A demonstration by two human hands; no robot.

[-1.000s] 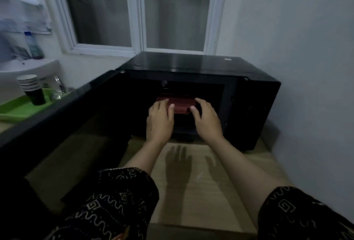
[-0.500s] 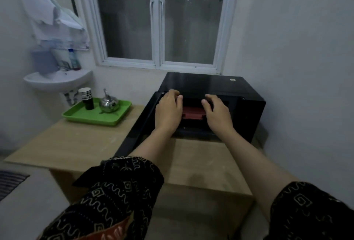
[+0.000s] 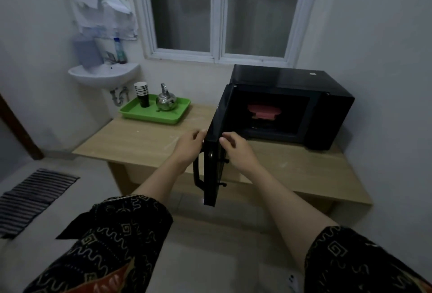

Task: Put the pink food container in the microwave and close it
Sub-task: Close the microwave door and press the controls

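The pink food container [image 3: 264, 111] sits inside the open black microwave [image 3: 327, 110], alone in the dark cavity. The microwave door [image 3: 214, 152] stands swung out toward me, edge-on. My left hand [image 3: 189, 146] rests on the door's outer side near its top edge, fingers curled over it above the handle. My right hand [image 3: 235, 150] is just on the door's inner side, fingers loosely bent and close to the edge; contact there is unclear.
The microwave stands on a wooden table [image 3: 292, 166] against the right wall. A green tray [image 3: 173, 117] with a metal teapot [image 3: 166, 101] and stacked paper cups [image 3: 142, 97] lies at the table's back left. A white sink [image 3: 105, 75] hangs beyond. A striped mat [image 3: 30, 196] lies on the floor.
Both hands have let go of the pink container, pulled out of the microwave and come back to the door's edge. The view has backed away from the microwave.
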